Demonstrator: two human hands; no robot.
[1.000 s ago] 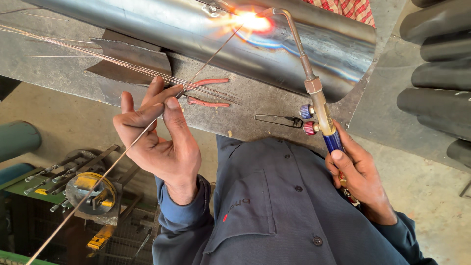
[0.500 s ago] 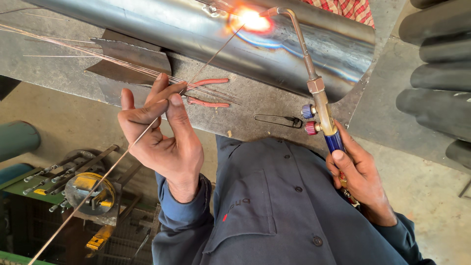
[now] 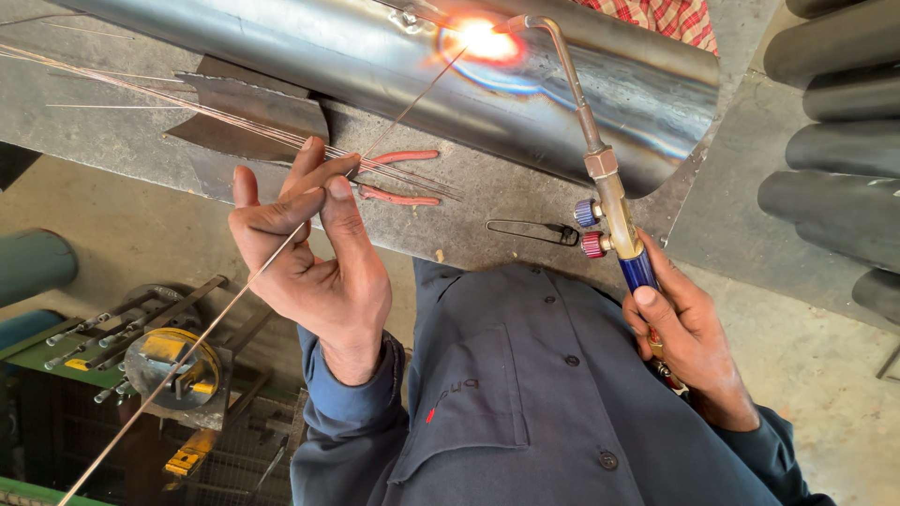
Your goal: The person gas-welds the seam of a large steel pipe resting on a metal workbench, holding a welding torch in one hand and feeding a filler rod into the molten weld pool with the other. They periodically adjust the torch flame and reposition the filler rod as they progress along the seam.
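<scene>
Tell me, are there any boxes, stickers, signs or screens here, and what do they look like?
No boxes, signs or screens.
Shirt mark: small print on the blue shirt's chest pocket, between the two arms; dark letters beside a short red stroke.

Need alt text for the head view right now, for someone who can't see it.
The right hand holds a gas torch with its flame glowing on a steel pipe, while the left hand pinches a thin filler rod aimed at the hot spot. Red-handled pliers lie on the workbench.
</scene>
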